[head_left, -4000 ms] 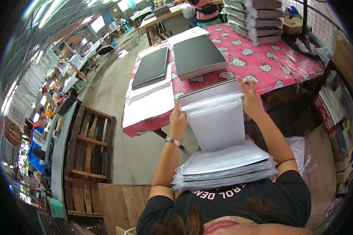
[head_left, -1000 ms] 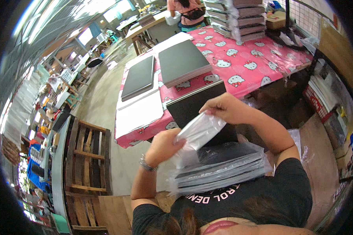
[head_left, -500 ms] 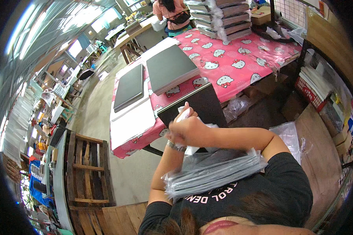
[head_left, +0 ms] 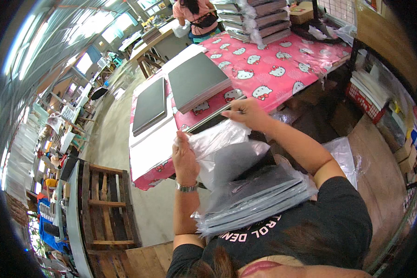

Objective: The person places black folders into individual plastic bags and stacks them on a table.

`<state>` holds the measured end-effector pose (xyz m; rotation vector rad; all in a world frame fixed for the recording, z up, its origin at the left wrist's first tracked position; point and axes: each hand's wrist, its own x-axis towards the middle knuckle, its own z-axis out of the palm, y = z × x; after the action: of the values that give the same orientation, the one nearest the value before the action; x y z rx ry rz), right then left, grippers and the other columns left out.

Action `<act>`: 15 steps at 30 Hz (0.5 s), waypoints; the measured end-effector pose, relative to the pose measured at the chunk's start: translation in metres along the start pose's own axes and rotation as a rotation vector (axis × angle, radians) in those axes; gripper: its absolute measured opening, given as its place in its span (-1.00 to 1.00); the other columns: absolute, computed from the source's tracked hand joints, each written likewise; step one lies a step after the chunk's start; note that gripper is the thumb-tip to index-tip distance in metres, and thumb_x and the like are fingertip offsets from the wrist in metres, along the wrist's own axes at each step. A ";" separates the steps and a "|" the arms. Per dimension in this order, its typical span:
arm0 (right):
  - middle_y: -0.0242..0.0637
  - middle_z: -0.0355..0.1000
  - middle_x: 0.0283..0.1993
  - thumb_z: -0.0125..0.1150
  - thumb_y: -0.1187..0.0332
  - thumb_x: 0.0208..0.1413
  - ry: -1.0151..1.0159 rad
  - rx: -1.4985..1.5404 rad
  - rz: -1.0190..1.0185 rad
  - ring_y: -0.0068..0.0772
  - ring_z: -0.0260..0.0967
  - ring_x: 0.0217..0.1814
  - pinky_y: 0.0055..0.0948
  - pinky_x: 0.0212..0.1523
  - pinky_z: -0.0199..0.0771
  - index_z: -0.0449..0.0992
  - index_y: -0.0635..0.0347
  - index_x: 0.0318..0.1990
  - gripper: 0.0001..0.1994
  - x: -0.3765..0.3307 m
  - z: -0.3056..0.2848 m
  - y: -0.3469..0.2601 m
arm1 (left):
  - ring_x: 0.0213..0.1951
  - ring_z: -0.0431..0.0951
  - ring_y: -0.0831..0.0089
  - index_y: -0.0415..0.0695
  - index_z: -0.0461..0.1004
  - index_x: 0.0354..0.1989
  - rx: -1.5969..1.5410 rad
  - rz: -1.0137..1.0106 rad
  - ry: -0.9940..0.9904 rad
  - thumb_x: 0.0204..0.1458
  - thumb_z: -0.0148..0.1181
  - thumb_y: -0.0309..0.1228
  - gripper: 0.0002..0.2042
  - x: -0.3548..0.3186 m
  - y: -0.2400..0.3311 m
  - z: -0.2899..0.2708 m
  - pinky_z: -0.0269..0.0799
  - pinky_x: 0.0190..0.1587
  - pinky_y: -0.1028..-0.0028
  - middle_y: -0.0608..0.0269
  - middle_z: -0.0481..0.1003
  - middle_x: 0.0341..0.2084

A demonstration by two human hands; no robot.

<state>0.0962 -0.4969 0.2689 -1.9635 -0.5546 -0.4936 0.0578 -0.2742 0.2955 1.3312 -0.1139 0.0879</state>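
Observation:
A stack of thin, dark flat panels in clear plastic (head_left: 257, 204) lies across my lap. From its far side rises the crumpled, whitish mouth of a clear plastic bag (head_left: 224, 135). My left hand (head_left: 185, 158), with a metal watch band at the wrist, is closed on the bag's left edge. Fingers bent in a pinch, my right hand (head_left: 249, 114) holds the bag's far right edge. Behind the bag, a dark board (head_left: 213, 121) with a pale edge leans at the table's front; most of it is hidden.
On the pink patterned table (head_left: 245, 74) sit a stack of black panels (head_left: 197, 78), a lower dark stack (head_left: 150, 104) and white sheets (head_left: 153, 148). Tall wrapped stacks (head_left: 264, 21) stand at the back. A wooden pallet (head_left: 107, 204) is at left; a person (head_left: 199, 18) sits beyond.
My hands, bunched together before, have moved apart, left hand leftward and right hand up and right. The plastic between them has spread out, covering much of the leaning board.

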 end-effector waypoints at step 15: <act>-0.38 0.47 -0.47 0.35 0.37 -0.11 -0.118 0.588 0.066 -0.61 0.36 -0.38 -0.55 -0.29 0.38 0.51 0.24 -0.38 -0.82 0.009 0.017 -0.027 | -0.41 0.46 0.58 -0.16 0.49 -0.39 -0.245 0.035 -0.012 -0.08 0.24 -0.58 -0.91 0.004 -0.028 0.001 0.36 -0.32 0.56 0.37 0.50 -0.45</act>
<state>0.0897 -0.4697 0.2862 -1.4449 -0.6232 -0.1448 0.0653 -0.2815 0.2692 1.0853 -0.1534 0.0922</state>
